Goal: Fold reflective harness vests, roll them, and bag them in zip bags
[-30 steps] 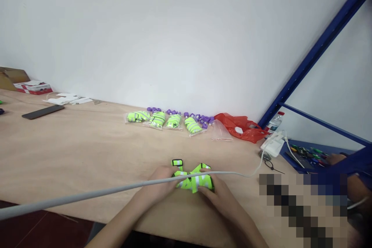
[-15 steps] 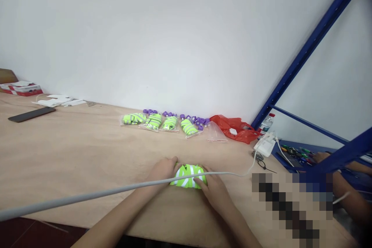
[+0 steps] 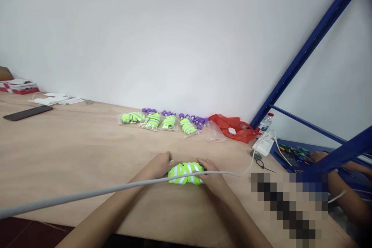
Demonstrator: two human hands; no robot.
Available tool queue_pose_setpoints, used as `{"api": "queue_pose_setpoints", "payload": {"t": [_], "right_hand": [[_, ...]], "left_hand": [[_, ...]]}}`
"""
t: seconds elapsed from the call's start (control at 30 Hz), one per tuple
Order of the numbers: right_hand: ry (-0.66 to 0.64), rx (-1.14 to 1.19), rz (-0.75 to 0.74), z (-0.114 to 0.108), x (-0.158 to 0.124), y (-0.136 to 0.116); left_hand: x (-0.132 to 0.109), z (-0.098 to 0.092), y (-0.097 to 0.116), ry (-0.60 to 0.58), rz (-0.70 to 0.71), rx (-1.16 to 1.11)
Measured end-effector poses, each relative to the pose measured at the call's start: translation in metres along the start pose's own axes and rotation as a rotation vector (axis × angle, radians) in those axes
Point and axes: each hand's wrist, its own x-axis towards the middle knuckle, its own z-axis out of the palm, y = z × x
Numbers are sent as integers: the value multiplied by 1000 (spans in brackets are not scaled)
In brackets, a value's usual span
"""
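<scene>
A folded bundle of yellow-green reflective strap [image 3: 181, 169], striped with silver, lies on the table in front of me. My left hand [image 3: 159, 165] closes on its left end, thumb and fingers bent around the edge. At the right end, my right hand [image 3: 211, 176] grips it with the thumb on the near side and fingers behind. A grey cable [image 3: 116, 188] crosses in front of the bundle and hides a strip of it. Farther back lie several similar bundles in clear zip bags [image 3: 151, 121], and an unfilled clear bag [image 3: 215, 132] is beside them.
Purple small parts [image 3: 200, 120] line the wall, next to a red plastic bag [image 3: 238, 130]. A bottle [image 3: 265, 123], white power strip [image 3: 263, 145] and blue frame [image 3: 302, 46] stand right. Another person's arm [image 3: 343, 190] reaches over tools there. A dark flat bar [image 3: 27, 112] lies left.
The bundle has shifted slightly left and looks wider and flatter between my hands. My left hand has moved a little left and up; the right hand's fingers have shifted over the end.
</scene>
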Motion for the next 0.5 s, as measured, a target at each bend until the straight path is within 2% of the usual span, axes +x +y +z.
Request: {"api": "queue_pose_setpoints", "payload": {"t": [0.13,0.3,0.5], "right_hand": [[-39,-27,-14,-3,14,-2],[-120,58,-25,-7,29,-8],[-107,301,-58,0,42,6]], "left_hand": [[4,-10,-8,-118,-11,-149],[21,-10,-17,-250,-21,-296],[33,-11,-22,-332,-27,-381]]}}
